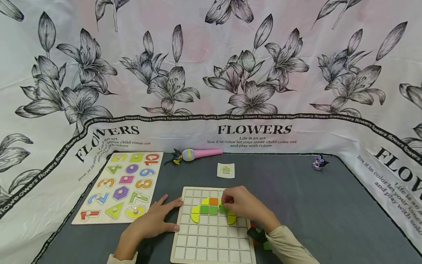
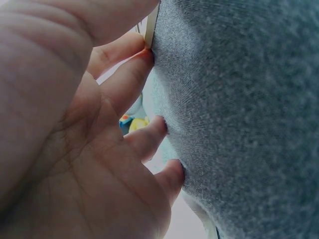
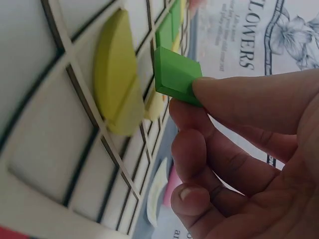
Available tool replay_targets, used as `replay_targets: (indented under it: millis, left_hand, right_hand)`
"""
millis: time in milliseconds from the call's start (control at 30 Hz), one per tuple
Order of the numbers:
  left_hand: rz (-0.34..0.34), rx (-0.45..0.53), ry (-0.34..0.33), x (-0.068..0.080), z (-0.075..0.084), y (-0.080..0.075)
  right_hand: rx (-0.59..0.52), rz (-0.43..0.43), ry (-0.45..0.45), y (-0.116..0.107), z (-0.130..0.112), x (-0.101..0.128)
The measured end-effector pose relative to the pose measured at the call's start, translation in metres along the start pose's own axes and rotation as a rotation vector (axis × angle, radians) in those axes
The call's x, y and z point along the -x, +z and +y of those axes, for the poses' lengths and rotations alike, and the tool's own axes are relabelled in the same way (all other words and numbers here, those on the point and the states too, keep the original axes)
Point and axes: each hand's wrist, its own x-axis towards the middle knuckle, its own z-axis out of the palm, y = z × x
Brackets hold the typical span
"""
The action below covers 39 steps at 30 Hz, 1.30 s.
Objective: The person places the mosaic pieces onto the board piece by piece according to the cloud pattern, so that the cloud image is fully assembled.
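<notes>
A pale wooden grid board (image 1: 212,240) lies on the dark cloth. Between thumb and fingers, my right hand (image 1: 245,205) pinches a green square tile (image 3: 177,75), held slightly off the board over its upper right part. Two green squares (image 1: 208,209) sit side by side in the grid, with an orange square (image 1: 213,201) above the right one. Yellow rounded pieces (image 1: 195,214) lie at the left and right of them; my right hand partly hides those on the right. Fingers spread, my left hand (image 1: 155,219) touches the board's left edge; its fingertips (image 2: 158,123) rest on the cloth.
A number-and-shape puzzle board (image 1: 102,205) lies at the left. Behind stand a pink toy microphone (image 1: 206,153), a small dark figure (image 1: 177,157) and a purple figure (image 1: 318,162). A small pattern card (image 1: 225,171) lies beyond the board. Green and red pieces (image 1: 267,245) lie by my right forearm.
</notes>
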Motion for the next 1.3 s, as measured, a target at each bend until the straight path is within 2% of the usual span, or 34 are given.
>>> replay_targets:
  millis: [167,433,667,967,1133,1300]
  left_hand:
    - [0.007,-0.013,-0.024,-0.001,0.003,0.001]
    - [0.006,-0.007,0.01,-0.004,-0.002,0.002]
    - [0.018,-0.01,0.025,-0.021,-0.035,0.013]
    - [0.008,0.003,0.005,-0.024,-0.038,0.016]
    - [0.009,-0.003,0.02,-0.018,-0.032,0.014]
    - [0.016,-0.016,0.039,-0.016,-0.031,0.011]
  right_hand:
    - [0.02,-0.008,0.021,0.006,0.0,0.0]
    - [0.141,0.007,-0.043,0.005,-0.004,0.002]
    - [0.182,0.015,-0.095,0.008,-0.001,-0.001]
    - [0.238,0.028,-0.168,0.014,0.003,-0.002]
    - [0.159,0.04,-0.083,0.006,0.004,0.005]
    - [0.11,0.051,-0.01,-0.011,0.007,0.019]
